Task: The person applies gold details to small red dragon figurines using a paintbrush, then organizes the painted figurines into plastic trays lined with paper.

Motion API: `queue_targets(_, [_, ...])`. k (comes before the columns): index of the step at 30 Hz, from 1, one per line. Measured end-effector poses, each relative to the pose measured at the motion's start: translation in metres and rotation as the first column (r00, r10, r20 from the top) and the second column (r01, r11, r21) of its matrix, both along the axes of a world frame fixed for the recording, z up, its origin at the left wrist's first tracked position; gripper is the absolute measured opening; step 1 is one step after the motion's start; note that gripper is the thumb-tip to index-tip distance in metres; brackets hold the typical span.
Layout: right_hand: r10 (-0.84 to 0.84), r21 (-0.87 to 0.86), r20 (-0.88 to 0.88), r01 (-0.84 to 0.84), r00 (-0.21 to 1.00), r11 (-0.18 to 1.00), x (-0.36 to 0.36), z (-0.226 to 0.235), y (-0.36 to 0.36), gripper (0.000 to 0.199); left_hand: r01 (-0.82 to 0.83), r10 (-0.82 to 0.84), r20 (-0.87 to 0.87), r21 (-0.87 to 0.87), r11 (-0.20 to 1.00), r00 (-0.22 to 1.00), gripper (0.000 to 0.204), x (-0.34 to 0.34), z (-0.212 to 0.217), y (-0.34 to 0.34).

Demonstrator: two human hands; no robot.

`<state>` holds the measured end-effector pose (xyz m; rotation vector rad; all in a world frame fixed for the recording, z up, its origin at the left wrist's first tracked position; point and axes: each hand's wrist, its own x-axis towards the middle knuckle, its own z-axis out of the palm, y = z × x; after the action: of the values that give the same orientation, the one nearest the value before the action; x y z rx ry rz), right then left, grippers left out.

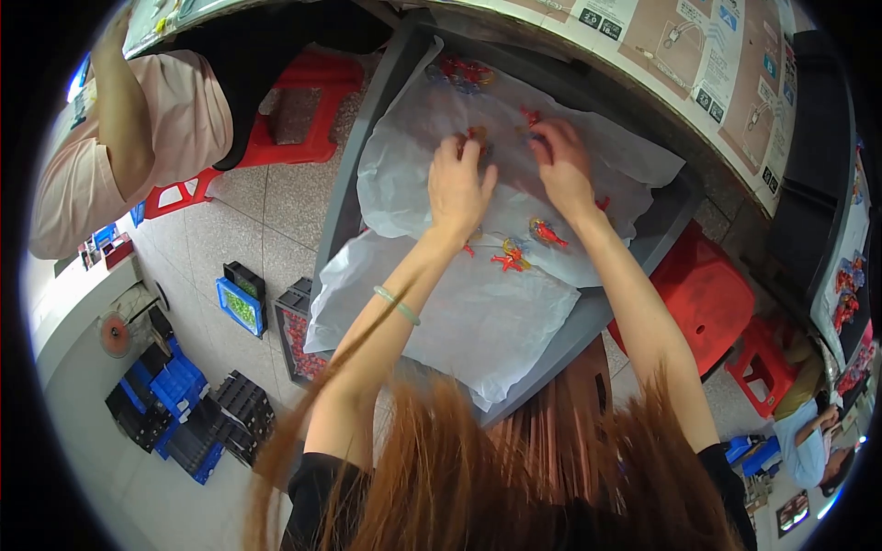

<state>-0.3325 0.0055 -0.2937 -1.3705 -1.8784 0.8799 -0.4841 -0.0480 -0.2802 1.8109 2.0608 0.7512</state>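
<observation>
Head camera: the left hand has its fingers curled down over a small red toy, thumb apart, and whether it has hold of the toy cannot be told. The right hand bends its fingers just beside another red toy; its grip is likewise unclear. Both toys lie over white paper in a grey tray, with a toy pile beyond. Red stools stand near the tray.
</observation>
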Motion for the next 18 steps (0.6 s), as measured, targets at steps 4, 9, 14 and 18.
queue_targets(4, [-0.224,-0.21,-0.125,0.195,0.967,0.958,0.01,-0.004,0.014,0.016,0.077,-0.077,-0.021,0.006,0.997,0.997,0.025,-0.014,-0.009,-0.015])
queue_targets(9, [-0.232,-0.125,-0.211,0.209,0.949,0.97,0.011,0.006,-0.004,0.016,0.198,-0.208,0.05,0.16,0.967,0.977,0.021,-0.019,0.006,0.01])
queue_targets(14, [-0.101,0.219,0.028,0.093,0.994,0.971,0.0,0.003,-0.008,0.016,0.444,-0.422,-0.348,-0.019,0.896,0.837,0.023,-0.029,0.0,0.085])
queue_targets(18, [-0.105,0.226,0.062,0.089,0.993,0.97,-0.015,-0.014,0.01,0.016,0.523,-0.504,-0.405,-0.07,0.849,0.763,0.028,-0.034,-0.006,0.099])
